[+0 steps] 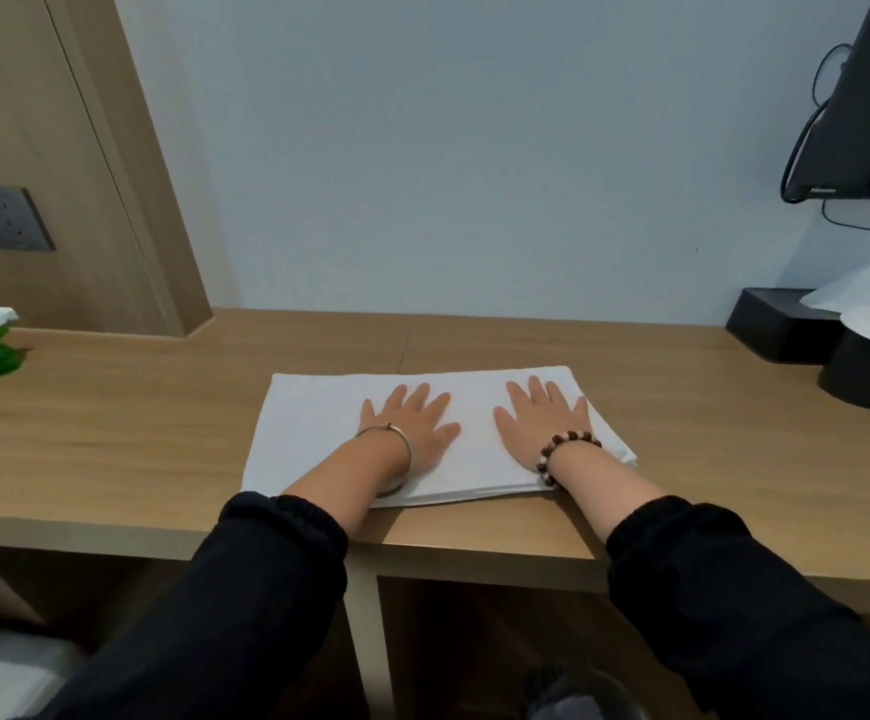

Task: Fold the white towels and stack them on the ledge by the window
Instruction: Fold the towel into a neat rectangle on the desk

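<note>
Both palms are down flat now, left hand [412, 433] and right hand [544, 426] with fingers spread wide and gripping nothing, pressing the folded white towel [318, 433] that lies mid-tabletop [110, 433], nearer the front edge. I read this as smoothing a finished fold. Next I'd need to slide fingers under both short ends and lift it level, though no window ledge shows from here.
</note>
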